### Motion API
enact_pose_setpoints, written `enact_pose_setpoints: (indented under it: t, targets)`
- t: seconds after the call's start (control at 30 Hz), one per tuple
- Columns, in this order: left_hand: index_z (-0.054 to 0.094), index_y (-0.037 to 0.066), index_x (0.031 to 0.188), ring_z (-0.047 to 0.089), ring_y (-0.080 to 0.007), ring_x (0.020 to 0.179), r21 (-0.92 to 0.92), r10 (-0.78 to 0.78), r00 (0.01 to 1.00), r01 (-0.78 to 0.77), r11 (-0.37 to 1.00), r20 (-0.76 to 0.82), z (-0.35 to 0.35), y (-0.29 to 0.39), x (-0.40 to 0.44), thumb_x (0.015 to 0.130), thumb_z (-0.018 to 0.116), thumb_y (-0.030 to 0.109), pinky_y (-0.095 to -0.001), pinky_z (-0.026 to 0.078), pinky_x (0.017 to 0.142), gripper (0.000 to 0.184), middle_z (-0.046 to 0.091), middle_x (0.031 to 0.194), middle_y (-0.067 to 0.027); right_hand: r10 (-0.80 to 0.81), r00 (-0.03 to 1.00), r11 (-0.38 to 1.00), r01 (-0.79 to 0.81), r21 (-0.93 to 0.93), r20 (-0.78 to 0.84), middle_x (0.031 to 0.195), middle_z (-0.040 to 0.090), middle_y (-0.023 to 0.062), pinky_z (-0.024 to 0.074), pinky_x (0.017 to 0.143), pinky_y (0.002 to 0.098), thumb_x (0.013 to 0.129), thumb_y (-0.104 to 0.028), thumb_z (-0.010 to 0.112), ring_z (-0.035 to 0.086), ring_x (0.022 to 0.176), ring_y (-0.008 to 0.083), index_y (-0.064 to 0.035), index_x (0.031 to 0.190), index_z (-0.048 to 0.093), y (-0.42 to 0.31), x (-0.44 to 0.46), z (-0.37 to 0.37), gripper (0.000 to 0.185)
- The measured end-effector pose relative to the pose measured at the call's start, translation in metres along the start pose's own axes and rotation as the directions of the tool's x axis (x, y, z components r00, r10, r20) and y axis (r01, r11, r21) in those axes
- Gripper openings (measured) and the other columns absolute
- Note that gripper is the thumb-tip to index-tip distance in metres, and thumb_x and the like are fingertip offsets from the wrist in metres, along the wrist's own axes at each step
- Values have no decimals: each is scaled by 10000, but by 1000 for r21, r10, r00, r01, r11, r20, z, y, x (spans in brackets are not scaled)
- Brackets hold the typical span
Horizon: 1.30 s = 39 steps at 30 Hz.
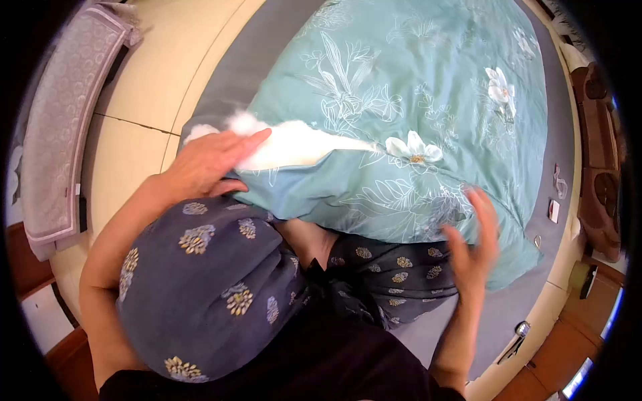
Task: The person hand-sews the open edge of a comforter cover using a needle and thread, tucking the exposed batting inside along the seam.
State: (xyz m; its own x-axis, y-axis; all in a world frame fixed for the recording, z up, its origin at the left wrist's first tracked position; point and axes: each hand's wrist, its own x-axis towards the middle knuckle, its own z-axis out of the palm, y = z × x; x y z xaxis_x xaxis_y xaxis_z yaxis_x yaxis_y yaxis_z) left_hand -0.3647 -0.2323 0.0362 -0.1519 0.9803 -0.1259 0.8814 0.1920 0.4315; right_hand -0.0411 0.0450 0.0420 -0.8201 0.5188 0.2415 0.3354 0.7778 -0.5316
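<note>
A teal cover with white flower prints [361, 80] lies spread in front of me, partly over my legs. White fluffy filling [291, 144] shows through an opening along its near left edge. My left hand [210, 160] rests at the left end of that opening, fingers stretched over the filling and thumb apart by the teal fabric. Over the near right part of the cover is my right hand [473, 244], slightly blurred, its fingers apart and nothing between them.
Under the cover is a grey sheet [231, 80]. Scissors [515, 344] lie at the lower right, and a small white and red box [554, 211] at the right. A padded bench [67, 120] stands left, brown furniture [595, 160] right.
</note>
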Motion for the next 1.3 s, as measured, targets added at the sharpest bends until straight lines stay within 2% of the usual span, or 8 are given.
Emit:
enact_pose_setpoints:
  t: [0.2, 0.33, 0.67, 0.9, 1.03, 1.17, 1.2, 1.3]
  targets:
    - [651, 115, 1050, 571, -328, 996, -203, 17, 980, 24, 979, 196, -4, -24, -31, 802, 722, 290, -420, 479, 840, 312, 628, 1054, -118, -151, 825, 984, 72, 163, 545, 1062, 631, 179, 469, 866, 396, 758, -276, 777, 587, 1004, 375, -7, 1212, 589, -30, 87, 109, 560]
    - [661, 88, 987, 536, -361, 1135, -72, 149, 962, -169, 983, -228, -18, -14, -29, 801, 740, 222, -492, 393, 982, 242, 584, 1260, -121, -113, 854, 945, -67, 322, 507, 878, 623, 147, 470, 723, 380, 744, -227, 800, 597, 830, 323, -22, 936, 675, -36, 80, 108, 307]
    - [553, 64, 851, 600, -328, 763, 134, -242, 898, 207, 969, 367, 10, -43, -21, 943, 502, 433, -434, 458, 649, 384, 591, 744, -125, -180, 945, 958, 106, 268, 271, 669, 500, 83, 393, 540, 334, 695, -126, 832, 491, 593, 226, -22, 775, 620, -46, 70, 95, 249]
    - [648, 54, 1112, 569, -340, 1109, 5, 205, 935, -213, 977, -288, -44, -13, -32, 756, 761, 336, -413, 475, 924, 468, 588, 1185, -147, -72, 991, 973, 45, 226, 113, 640, 476, 60, 343, 516, 289, 717, -62, 804, 435, 562, 162, -39, 852, 679, -40, 81, 74, 185]
    - [620, 107, 1238, 456, -333, 1276, -120, -116, 896, 71, 990, -428, -30, -33, -54, 722, 785, 306, -435, 377, 1067, 577, 505, 1337, -144, -105, 989, 977, 84, 197, 102, 646, 477, 50, 339, 512, 289, 720, -77, 807, 439, 563, 162, -41, 835, 684, -39, 71, 66, 172]
    - [641, 99, 1000, 463, -273, 1285, 170, 127, 984, -105, 980, -124, -25, -46, -38, 783, 721, 290, -483, 258, 1135, 300, 563, 1249, -128, -94, 986, 974, 64, 217, 134, 655, 483, 50, 339, 509, 290, 719, -86, 809, 449, 562, 161, -42, 828, 682, -46, 67, 62, 173]
    - [597, 98, 878, 587, -237, 1116, 207, 267, 956, -239, 949, -119, -23, -50, -32, 807, 690, 268, -506, 224, 1148, 207, 648, 1001, -84, -82, 986, 981, 54, 186, 148, 650, 486, 51, 341, 510, 286, 722, -82, 805, 458, 563, 159, -39, 813, 674, -47, 67, 59, 165]
    - [596, 116, 874, 656, -243, 874, -23, 167, 908, -171, 985, 384, -38, -32, -25, 813, 686, 243, -511, 219, 1151, 168, 643, 763, -59, -3, 991, 987, -19, 157, 136, 649, 504, 51, 361, 508, 295, 726, -79, 800, 482, 562, 171, -47, 800, 660, -40, 63, 55, 162]
